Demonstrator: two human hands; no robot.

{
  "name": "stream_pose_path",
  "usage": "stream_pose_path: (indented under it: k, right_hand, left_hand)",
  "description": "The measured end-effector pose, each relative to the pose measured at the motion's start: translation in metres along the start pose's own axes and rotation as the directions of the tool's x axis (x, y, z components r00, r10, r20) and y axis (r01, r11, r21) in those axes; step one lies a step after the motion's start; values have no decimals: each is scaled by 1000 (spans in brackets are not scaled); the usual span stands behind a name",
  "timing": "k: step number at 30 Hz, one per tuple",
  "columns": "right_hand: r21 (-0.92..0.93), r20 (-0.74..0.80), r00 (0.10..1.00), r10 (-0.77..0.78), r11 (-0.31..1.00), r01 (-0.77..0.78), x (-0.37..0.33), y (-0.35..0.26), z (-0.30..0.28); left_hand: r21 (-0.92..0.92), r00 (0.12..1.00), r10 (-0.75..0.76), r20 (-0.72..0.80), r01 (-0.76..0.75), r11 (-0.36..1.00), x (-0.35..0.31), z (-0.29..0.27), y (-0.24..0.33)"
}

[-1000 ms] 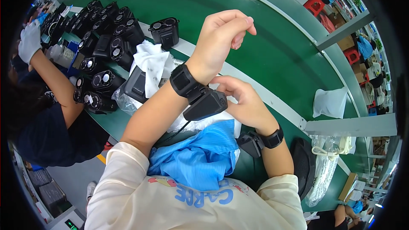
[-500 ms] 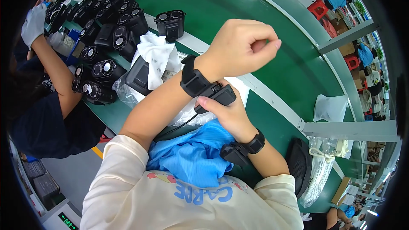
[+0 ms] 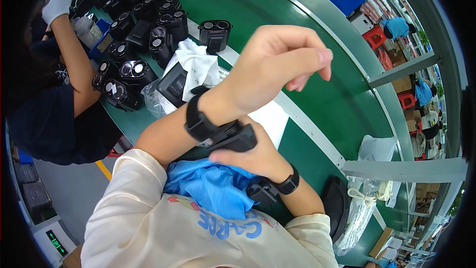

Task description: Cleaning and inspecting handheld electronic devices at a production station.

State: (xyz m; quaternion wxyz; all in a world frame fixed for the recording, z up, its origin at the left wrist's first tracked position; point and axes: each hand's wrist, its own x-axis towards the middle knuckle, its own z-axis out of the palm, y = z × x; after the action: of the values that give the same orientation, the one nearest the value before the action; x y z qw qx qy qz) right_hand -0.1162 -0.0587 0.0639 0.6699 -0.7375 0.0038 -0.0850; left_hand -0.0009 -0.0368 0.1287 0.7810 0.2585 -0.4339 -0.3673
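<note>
My left hand [image 3: 282, 64] is raised over the green table, palm turned down, fingers loosely bent and apart with nothing in them. A black strap [image 3: 198, 119] circles my left wrist, and a small black box-shaped device [image 3: 240, 139] sits on it. My right hand [image 3: 263, 154] grips this device from below and beside it; its thumb lies along the near edge, slightly blurred, and its other fingers are mostly hidden. Another black strap [image 3: 290, 181] with a similar black device [image 3: 262, 189] is on my right wrist. Light blue cloth [image 3: 208, 186] lies below my hands.
Several black twin-lens devices [image 3: 136, 72] crowd the table's left; one [image 3: 215, 34] stands apart. White cloth [image 3: 196, 67] covers part of a black case [image 3: 173, 84]. At left is a co-worker's gloved hand [image 3: 59, 0]. A grey metal bar [image 3: 401, 170] crosses at right, near a black mesh item [image 3: 334, 208].
My left hand has loosened from a fist, its fingers parting. Both wrists have shifted left and nearer, my right hand still at the strap device. The whole view has shifted slightly.
</note>
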Motion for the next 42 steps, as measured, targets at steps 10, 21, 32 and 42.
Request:
stream_pose_path:
  k: [10, 21, 32, 42]
  right_hand:
    - [-461, -74, 976, -205, 875, 149, 88, 30, -38]
    - [37, -46, 999, 13, 999, -11, 63, 67, -90]
    - [857, -224, 943, 248, 510, 70, 23, 102, -120]
    - [878, -245, 961, 131, 450, 162, -23, 110, -106]
  left_hand:
    - [997, 996, -84, 34, -28, 71, -79, -38, 88]
    - [923, 948, -104, -300, 261, -284, -112, -77, 46]
    - [873, 843, -234, -484, 447, -194, -74, -86, 40]
    - [444, 857, -392, -335, 510, 737, -67, -62, -9]
